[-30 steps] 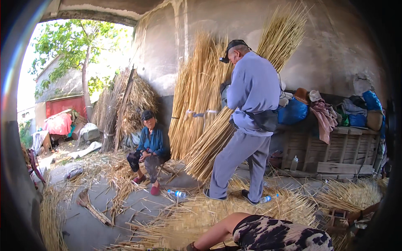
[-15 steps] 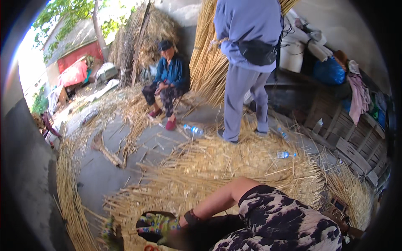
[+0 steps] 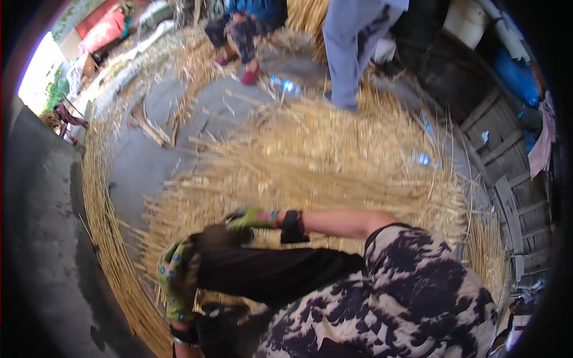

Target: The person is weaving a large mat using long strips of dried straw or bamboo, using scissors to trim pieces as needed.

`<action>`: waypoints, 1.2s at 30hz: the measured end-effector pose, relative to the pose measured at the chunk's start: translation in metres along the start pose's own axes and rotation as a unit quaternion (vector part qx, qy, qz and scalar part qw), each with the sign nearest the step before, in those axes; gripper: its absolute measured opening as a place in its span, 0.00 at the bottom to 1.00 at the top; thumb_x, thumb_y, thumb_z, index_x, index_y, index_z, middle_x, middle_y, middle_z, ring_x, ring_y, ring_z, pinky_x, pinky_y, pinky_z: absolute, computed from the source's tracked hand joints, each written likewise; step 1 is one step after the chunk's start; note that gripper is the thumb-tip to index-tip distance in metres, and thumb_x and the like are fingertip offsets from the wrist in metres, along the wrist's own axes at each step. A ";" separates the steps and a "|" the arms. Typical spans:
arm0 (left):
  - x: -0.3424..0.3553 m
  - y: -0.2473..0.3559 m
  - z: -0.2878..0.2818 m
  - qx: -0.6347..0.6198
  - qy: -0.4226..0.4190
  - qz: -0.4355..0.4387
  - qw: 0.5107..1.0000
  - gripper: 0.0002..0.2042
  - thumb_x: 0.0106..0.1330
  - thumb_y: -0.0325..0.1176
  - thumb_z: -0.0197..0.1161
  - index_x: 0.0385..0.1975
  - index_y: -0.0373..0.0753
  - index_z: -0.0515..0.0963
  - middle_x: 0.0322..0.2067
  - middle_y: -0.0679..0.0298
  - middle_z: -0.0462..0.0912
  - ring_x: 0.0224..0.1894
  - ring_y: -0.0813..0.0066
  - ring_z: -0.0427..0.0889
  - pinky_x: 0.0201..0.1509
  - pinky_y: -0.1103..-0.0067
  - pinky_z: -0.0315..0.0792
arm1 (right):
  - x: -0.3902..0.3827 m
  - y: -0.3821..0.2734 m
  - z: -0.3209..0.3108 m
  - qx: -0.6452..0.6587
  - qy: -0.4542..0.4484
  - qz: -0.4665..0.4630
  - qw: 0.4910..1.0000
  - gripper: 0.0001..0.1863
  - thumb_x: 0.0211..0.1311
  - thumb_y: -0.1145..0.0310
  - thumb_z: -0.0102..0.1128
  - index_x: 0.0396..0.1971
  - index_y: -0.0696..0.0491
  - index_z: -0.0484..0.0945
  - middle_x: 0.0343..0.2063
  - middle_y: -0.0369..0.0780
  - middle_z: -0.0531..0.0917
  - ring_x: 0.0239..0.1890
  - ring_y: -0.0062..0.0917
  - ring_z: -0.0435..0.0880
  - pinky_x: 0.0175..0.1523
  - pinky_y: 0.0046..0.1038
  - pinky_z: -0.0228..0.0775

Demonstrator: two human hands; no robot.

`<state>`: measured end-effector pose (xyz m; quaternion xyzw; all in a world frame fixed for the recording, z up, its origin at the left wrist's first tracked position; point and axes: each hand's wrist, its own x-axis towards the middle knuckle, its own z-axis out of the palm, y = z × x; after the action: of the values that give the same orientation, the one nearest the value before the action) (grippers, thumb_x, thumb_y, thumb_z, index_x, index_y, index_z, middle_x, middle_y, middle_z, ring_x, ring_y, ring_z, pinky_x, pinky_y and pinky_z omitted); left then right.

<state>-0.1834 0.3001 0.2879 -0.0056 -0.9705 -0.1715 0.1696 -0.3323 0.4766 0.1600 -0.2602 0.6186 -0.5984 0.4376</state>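
Both of my hands wear green flowered gloves. My right hand (image 3: pixel 253 219) reaches across low over the woven reed mat (image 3: pixel 310 185), beside a dark rounded shape (image 3: pixel 219 236) by my black-trousered leg (image 3: pixel 274 274). Its fingers are smeared by motion. On the near left, my left hand (image 3: pixel 179 277) is against or just beside the end of that same leg, a bracelet at its wrist. Its fingers are partly hidden and blurred, so I cannot tell whether it grips anything. Loose reed ends stick out along the mat's left edge.
A long bundle of reeds (image 3: pixel 113 250) lies along the left wall. Ahead, a person in grey-blue trousers (image 3: pixel 349 53) stands on the mat's far edge, and another person (image 3: pixel 245 36) sits. Plastic bottles (image 3: pixel 421 159) lie about. A wooden slatted frame (image 3: pixel 507 191) leans at the right.
My view has tilted downward, so the people and mat sit higher in the picture. My left hand has come more fully into view, and the right hand shows beyond my leg.
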 end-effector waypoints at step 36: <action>0.021 0.006 0.042 0.106 -0.058 0.005 0.993 0.08 0.51 0.32 0.56 0.31 0.42 0.76 0.35 0.67 0.78 0.40 0.66 0.74 0.50 0.69 0.60 | -0.032 0.278 -0.239 -0.391 0.348 0.365 0.770 0.26 0.50 0.55 0.52 0.48 0.54 0.67 0.34 0.40 0.72 0.35 0.30 0.69 0.39 0.29 0.60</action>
<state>-0.2169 0.3192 0.2600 -0.0022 -0.9913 -0.0666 0.1132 -0.4646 0.6677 -0.1251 0.0626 0.9575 -0.1502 0.2381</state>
